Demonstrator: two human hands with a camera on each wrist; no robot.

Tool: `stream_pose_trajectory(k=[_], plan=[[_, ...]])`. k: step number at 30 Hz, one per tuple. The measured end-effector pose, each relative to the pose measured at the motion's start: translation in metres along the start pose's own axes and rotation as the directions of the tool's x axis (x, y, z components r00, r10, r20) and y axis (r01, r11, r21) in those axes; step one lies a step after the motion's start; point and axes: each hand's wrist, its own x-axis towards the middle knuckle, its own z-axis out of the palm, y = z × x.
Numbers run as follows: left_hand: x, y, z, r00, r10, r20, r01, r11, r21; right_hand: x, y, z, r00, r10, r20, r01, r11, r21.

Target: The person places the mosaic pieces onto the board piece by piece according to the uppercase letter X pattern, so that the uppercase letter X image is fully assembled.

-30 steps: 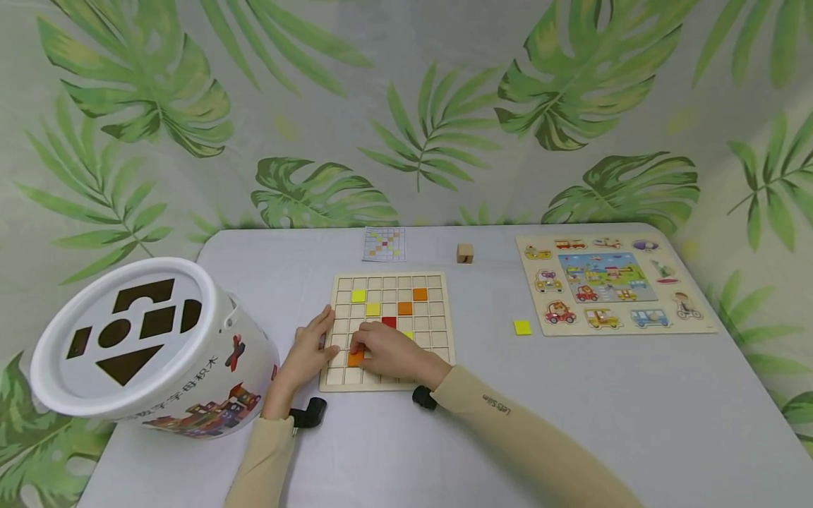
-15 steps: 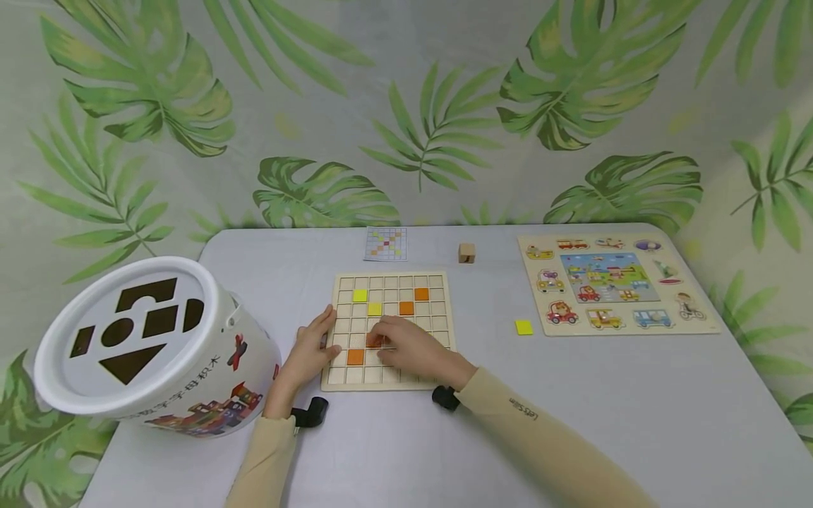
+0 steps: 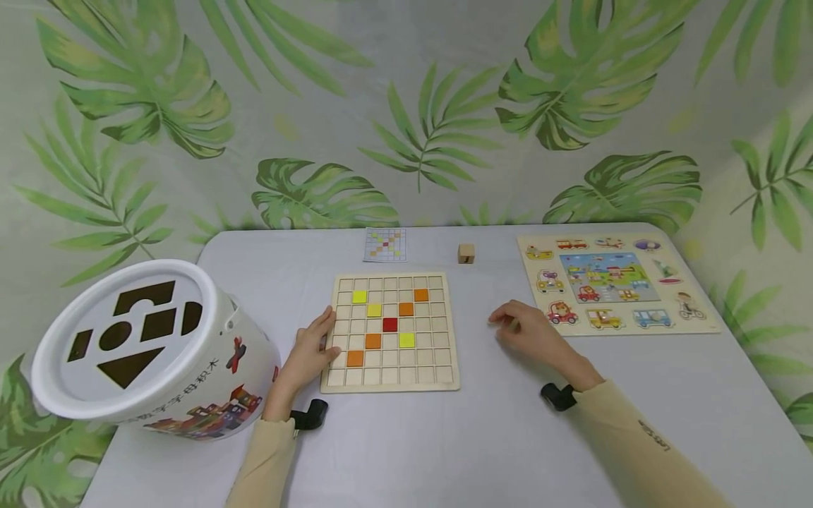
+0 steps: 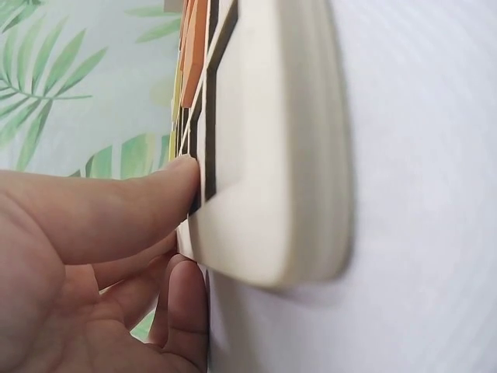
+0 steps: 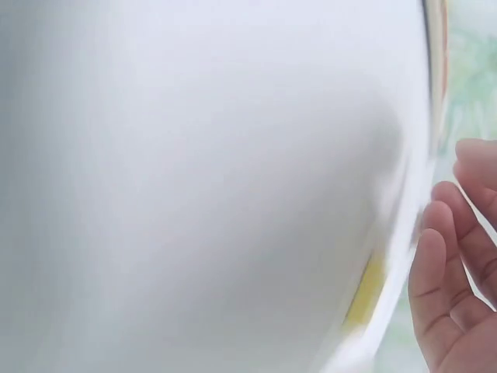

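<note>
A wooden grid board [image 3: 425, 374] lies on the table with several orange and yellow tiles and one red tile [image 3: 390, 324] in its cells. My left hand [image 3: 309, 355] grips its left edge, thumb over the frame and fingers along the side; the left wrist view shows the thumb [image 4: 116, 210] on the board's rim [image 4: 256, 225]. To the right of the board, my right hand [image 3: 533, 335] hovers with loosely curled fingers and nothing visible between them. A yellow tile [image 5: 366, 291] shows on the table in the right wrist view; in the head view the hand hides it.
A white bucket [image 3: 254, 353] with shape cutouts in its lid stands at the left. Behind the board lie a printed pattern card [image 3: 384, 245] and a small wooden cube [image 3: 466, 254]. At the right is a vehicle picture puzzle [image 3: 673, 321].
My right hand has placed an orange tile in a cell beside the red one, let go, and moved right, over where the loose yellow tile lay. My left hand has stayed on the board.
</note>
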Motion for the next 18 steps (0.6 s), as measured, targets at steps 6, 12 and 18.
stream_pose_trajectory(k=[6,12,18], plan=[[0.0,0.0,0.0,1.0,-0.003,-0.001,0.003,1.0,0.0,-0.015,0.022,-0.022,0.995,0.096,0.021,-0.093,0.991,-0.098],[0.001,0.0,0.001,1.0,-0.012,-0.009,0.012,1.0,-0.003,-0.017,0.028,-0.026,0.995,0.095,0.035,-0.09,0.986,-0.138],[0.001,0.0,0.001,1.0,-0.027,-0.011,0.027,1.0,-0.013,-0.01,0.02,-0.019,0.996,0.082,0.042,-0.077,0.991,-0.11]])
